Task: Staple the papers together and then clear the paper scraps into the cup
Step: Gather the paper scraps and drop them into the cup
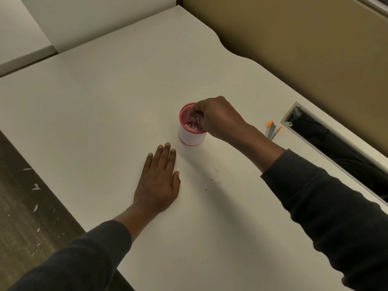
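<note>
A red mesh cup (190, 136) with a white lining stands upright near the middle of the white desk (105, 106). Small white paper scraps lie inside it. My right hand (216, 118) hovers over the cup's right rim, fingertips pinched together on a few tiny white scraps above the opening. My left hand (158, 181) lies flat on the desk, palm down, fingers spread, just in front of the cup and not touching it. A small scatter of paper scraps (212, 182) rests on the desk to the right of my left hand. No stapled papers are visible.
A small grey tool with orange tips (273, 130) lies right of the cup. Beyond it a dark cable slot (336, 148) is cut into the desk. A tan partition wall stands behind. Paper bits lie on the dark floor (33, 198) off the desk's left edge.
</note>
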Tool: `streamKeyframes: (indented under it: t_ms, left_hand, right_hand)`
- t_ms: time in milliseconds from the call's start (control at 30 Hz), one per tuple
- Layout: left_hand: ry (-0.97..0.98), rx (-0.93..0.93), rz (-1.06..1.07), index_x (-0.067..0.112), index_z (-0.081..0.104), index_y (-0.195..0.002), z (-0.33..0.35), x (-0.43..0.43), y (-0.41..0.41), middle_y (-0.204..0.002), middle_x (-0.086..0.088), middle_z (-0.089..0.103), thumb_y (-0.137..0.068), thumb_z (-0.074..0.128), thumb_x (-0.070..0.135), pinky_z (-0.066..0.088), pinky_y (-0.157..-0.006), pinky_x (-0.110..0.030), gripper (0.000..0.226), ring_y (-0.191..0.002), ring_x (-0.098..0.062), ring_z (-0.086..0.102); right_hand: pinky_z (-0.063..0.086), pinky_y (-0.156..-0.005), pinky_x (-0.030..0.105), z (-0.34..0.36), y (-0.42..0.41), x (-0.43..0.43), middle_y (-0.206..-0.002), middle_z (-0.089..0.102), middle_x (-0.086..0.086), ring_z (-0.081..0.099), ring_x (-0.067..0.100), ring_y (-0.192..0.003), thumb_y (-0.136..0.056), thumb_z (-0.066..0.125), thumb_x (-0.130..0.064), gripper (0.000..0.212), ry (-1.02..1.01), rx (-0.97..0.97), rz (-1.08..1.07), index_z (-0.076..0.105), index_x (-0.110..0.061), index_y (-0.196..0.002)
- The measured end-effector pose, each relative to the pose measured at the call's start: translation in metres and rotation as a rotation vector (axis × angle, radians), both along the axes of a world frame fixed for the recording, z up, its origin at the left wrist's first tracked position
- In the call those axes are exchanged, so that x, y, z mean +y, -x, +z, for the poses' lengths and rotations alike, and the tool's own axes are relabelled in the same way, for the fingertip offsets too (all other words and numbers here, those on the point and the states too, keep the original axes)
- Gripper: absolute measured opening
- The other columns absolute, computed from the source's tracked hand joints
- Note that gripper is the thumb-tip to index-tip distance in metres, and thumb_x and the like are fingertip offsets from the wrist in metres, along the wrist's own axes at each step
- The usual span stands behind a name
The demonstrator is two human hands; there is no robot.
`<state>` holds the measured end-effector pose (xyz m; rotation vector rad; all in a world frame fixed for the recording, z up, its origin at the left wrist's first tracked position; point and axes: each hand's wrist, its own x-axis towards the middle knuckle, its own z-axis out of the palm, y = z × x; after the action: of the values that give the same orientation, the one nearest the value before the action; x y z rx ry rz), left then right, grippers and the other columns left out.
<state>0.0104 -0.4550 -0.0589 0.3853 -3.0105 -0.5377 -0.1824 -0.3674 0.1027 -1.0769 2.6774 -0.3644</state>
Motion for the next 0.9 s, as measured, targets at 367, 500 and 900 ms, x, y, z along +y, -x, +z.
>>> streamKeyframes:
  t_ms: [367, 500, 900]
  left_hand:
    - [0.002, -0.007, 0.001, 0.012, 0.016, -0.161, 0.0, 0.0, 0.0, -0.17, -0.006, 0.007, -0.102, 0.024, 0.039, 0.013, -0.128, -0.046, 0.065, -0.158, -0.021, 0.002]
    - [0.002, -0.011, 0.002, 0.012, 0.016, -0.161, 0.0, 0.0, 0.0, -0.17, -0.006, 0.007, -0.102, 0.024, 0.039, 0.012, -0.128, -0.046, 0.065, -0.158, -0.022, 0.002]
    - [0.009, -0.015, 0.002, 0.011, 0.017, -0.161, 0.0, 0.0, 0.0, -0.17, -0.007, 0.009, -0.102, 0.025, 0.038, 0.012, -0.128, -0.046, 0.065, -0.158, -0.022, 0.004]
  right_hand:
    - [0.045, -0.074, 0.027, -0.001, -0.004, -0.003, -0.111, 0.07, 0.012, 0.064, 0.03, -0.103, -0.089, 0.057, -0.002, 0.032, -0.026, 0.12, 0.085, 0.069, -0.01, -0.119]
    - [0.037, -0.072, 0.028, -0.003, -0.008, -0.001, -0.106, 0.064, 0.012, 0.06, 0.029, -0.098, -0.09, 0.055, 0.001, 0.026, -0.019, 0.138, 0.093, 0.066, -0.006, -0.113]
    - [0.039, -0.074, 0.028, -0.008, -0.011, 0.001, -0.109, 0.06, 0.012, 0.055, 0.029, -0.103, -0.088, 0.059, 0.002, 0.026, 0.104, 0.146, 0.132, 0.07, -0.007, -0.11]
